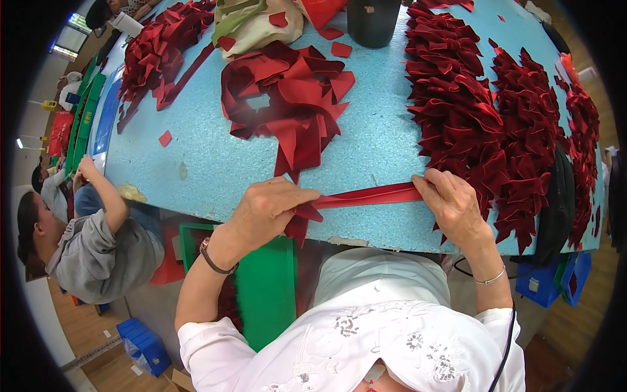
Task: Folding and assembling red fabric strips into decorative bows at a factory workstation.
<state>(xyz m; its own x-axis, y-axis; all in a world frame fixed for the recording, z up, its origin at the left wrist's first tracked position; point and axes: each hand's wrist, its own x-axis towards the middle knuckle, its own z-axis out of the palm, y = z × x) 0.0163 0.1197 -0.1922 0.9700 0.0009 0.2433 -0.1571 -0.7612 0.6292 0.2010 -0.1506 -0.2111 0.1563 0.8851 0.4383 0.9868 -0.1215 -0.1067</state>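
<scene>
A narrow red ribbon strip [372, 195] runs taut between my hands above the near edge of the blue table. My left hand [268, 206] pinches its left end, where pointed red ends stick out below the fingers. The other end is held between the thumb and fingers of my right hand [450, 201]. Just beyond my left hand, a loose pile of wide red ribbon [287, 91] lies on the table, and a length of it trails down to that hand. Close beside my right hand is a long heap of folded red ribbon pieces [454, 98].
More folded red pieces [529, 124] cover the table's right side. A black container [373, 23] and a cream bag [261, 29] stand at the back. Below the near edge is a green crate [264, 294]. A co-worker in a grey top [108, 255] sits at left.
</scene>
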